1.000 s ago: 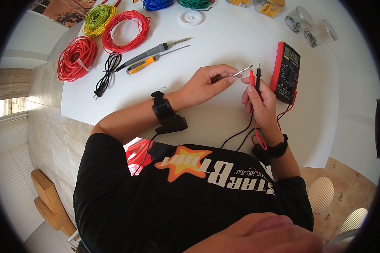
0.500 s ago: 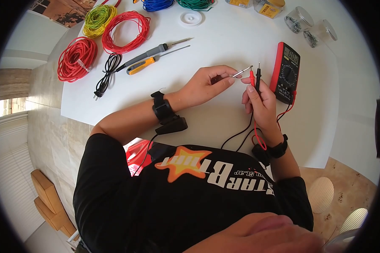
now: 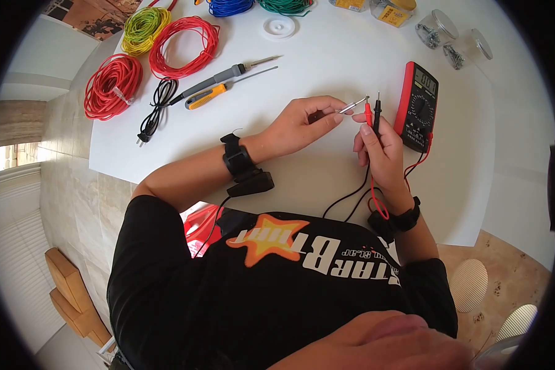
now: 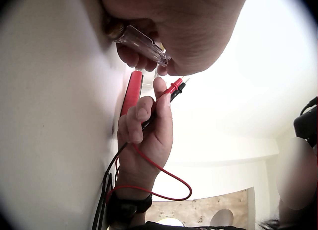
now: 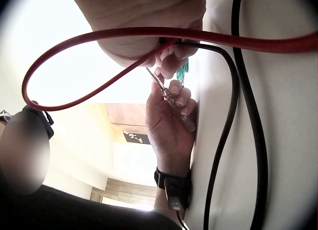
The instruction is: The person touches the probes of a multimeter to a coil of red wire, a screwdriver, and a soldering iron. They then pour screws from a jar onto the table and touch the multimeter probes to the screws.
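In the head view my left hand (image 3: 305, 126) pinches a voltage tester screwdriver (image 3: 353, 105) with a bright metal blade. Its clear handle (image 4: 144, 45) and brass end cap show in the left wrist view. My right hand (image 3: 385, 154) grips two multimeter probes side by side, a red probe (image 3: 368, 114) and a black probe (image 3: 377, 111), tips pointing away from me. The blade's end is right at the red probe's tip; the black tip stands free beside it. A red-edged multimeter (image 3: 420, 105) lies just right of my right hand, its display lit with digits.
Red, yellow-green, blue and green wire coils lie along the far left, one a red coil (image 3: 113, 86). Nearby are a soldering iron (image 3: 216, 78), a yellow-handled screwdriver (image 3: 206, 96) and a white spool (image 3: 279, 26). Jars with small metal parts (image 3: 435, 31) stand far right. Probe leads (image 5: 223, 125) loop below my right hand.
Both hands hold almost still, with the blade's end staying at the red probe tip. Only the digits on the multimeter's display change slightly.
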`<state>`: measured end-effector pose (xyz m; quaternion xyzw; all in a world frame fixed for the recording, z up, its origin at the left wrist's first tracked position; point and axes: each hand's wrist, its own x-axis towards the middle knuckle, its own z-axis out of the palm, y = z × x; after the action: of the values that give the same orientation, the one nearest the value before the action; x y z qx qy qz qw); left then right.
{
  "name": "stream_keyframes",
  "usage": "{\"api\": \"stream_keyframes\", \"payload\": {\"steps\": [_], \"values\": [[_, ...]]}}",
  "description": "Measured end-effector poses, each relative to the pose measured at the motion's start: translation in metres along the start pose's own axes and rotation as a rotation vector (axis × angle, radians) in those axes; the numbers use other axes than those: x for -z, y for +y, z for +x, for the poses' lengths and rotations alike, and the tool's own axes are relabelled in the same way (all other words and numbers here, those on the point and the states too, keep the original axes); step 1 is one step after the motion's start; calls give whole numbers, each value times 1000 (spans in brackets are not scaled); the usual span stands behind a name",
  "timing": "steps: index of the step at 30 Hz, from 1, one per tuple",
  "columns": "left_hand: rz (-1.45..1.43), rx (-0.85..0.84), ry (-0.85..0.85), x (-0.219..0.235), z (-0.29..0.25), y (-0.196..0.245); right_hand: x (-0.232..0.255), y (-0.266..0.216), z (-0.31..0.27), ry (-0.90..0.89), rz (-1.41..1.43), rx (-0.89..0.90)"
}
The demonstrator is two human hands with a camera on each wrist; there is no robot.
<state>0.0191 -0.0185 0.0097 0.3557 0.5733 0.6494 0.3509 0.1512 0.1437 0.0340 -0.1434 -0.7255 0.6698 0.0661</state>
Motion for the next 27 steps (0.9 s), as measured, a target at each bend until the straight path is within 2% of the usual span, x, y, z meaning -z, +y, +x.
{"api": "stream_keyframes", "payload": {"steps": [27], "values": [[29,4,-45,1,0,1,0,1,0,6,2,3]]}}
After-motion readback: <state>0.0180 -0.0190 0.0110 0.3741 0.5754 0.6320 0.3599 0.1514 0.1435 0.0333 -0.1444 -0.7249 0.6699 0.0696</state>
